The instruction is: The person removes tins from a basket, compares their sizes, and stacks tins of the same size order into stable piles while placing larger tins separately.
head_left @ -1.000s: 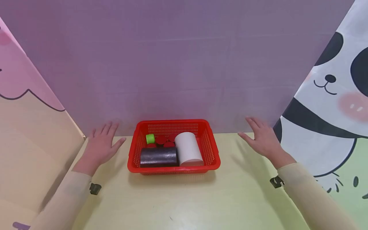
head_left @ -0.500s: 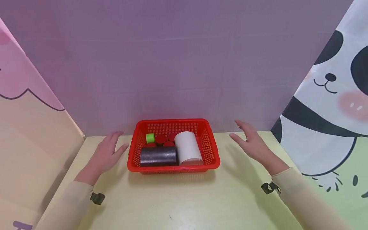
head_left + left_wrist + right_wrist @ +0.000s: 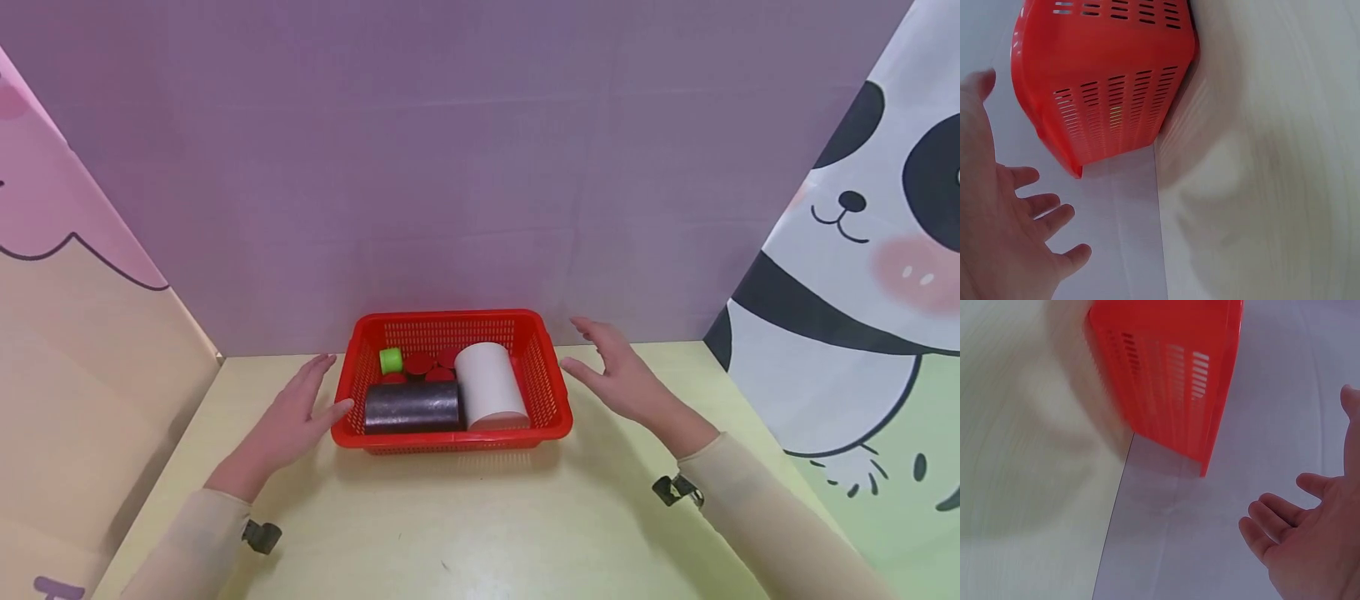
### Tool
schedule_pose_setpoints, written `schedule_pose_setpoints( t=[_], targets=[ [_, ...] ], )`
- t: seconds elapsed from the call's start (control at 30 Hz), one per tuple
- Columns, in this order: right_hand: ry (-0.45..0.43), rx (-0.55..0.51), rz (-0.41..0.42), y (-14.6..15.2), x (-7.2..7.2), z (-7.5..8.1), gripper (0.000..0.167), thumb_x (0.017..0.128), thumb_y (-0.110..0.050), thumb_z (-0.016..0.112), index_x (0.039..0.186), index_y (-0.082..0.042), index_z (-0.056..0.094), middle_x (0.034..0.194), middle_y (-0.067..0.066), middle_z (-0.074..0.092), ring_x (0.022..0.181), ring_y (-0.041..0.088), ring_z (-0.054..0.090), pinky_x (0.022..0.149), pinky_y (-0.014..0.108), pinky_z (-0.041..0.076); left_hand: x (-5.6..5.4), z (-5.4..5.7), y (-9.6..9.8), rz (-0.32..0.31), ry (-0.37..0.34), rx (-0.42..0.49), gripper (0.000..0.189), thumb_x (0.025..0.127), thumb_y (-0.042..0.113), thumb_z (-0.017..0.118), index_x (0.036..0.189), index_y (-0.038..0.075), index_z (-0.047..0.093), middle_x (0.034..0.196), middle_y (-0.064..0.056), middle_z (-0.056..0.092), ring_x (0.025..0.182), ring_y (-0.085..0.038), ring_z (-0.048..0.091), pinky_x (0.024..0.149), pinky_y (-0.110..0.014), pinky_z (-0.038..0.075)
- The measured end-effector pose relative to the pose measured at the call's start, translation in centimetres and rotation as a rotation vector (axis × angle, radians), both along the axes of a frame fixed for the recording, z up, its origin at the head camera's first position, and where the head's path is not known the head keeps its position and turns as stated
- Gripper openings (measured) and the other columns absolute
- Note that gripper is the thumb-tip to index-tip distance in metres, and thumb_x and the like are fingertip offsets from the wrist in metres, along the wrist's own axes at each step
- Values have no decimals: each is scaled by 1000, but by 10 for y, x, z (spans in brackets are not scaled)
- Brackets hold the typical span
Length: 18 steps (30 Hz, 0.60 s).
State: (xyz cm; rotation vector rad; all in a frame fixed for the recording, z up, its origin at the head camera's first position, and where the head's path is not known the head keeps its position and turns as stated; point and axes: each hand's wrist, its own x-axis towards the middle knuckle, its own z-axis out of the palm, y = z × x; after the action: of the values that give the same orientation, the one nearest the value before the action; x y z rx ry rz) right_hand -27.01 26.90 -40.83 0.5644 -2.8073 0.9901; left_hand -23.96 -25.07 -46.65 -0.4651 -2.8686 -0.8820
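Note:
A red plastic basket [image 3: 450, 442] stands on the table at the foot of the back wall. In it lie a dark, shiny cylinder [image 3: 413, 408], a thicker white cylinder [image 3: 491, 383], a small bright green piece [image 3: 391, 360] and several red round pieces [image 3: 418, 363]. My left hand [image 3: 288, 429] hovers beside the basket's left end, its thumb near the rim in the head view. Off the right end is my right hand [image 3: 626, 379], fingers extended and thumb apart. Both wrist views show a gap between the hand and the basket's slotted wall [image 3: 1116, 112]. Neither hand holds anything.
The pale wooden table [image 3: 465, 533] reaches forward to a purple-grey back wall [image 3: 465, 167]. A pink and beige panel [image 3: 82, 375] closes the left side, and a panda-print panel [image 3: 840, 333] the right. A small black device [image 3: 261, 537] sits at the left wrist.
Both hands have come inward toward the basket's two ends, the left moving right and the right moving left. The basket and its contents have stayed in place.

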Motion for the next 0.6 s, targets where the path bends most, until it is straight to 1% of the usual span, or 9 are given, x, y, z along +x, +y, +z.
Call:
schedule_pose_setpoints(
  t=[0.1,0.17,0.3,0.47,0.6],
  targets=[
    [-18,-2,8,-6,-1,-1,85,107,-52,69,173,-12,34,170,18,40,154,43,42,120,71,43,1,-2,3,-17,-22,7,99,105,62,65,176,7,23,181,-20,23,164,-49,24,122,-76,33],
    [-24,-7,18,-10,-1,-1,85,107,-52,70,173,-12,34,170,18,40,154,43,42,119,71,43,0,-5,4,-26,-31,7,103,103,65,66,177,9,21,182,-18,19,165,-48,22,121,-77,35],
    [-35,-13,32,-18,-2,-1,86,106,-52,71,173,-12,34,169,17,41,154,42,43,119,71,44,-3,-11,6,-51,-23,11,107,100,65,70,178,13,19,184,-14,18,166,-45,21,119,-76,40],
    [-36,-22,67,-29,-3,0,86,105,-52,72,172,-12,36,168,17,43,153,41,43,118,71,45,-5,-15,11,-91,1,13,110,97,58,77,178,12,18,184,-14,18,166,-43,23,119,-72,42],
    [-48,2,86,-41,-5,2,87,104,-53,73,172,-13,36,171,16,40,157,40,37,119,71,44,-6,-17,15,-101,-7,17,112,96,54,80,178,12,17,184,-12,18,166,-43,23,117,-70,46]
  ],
)
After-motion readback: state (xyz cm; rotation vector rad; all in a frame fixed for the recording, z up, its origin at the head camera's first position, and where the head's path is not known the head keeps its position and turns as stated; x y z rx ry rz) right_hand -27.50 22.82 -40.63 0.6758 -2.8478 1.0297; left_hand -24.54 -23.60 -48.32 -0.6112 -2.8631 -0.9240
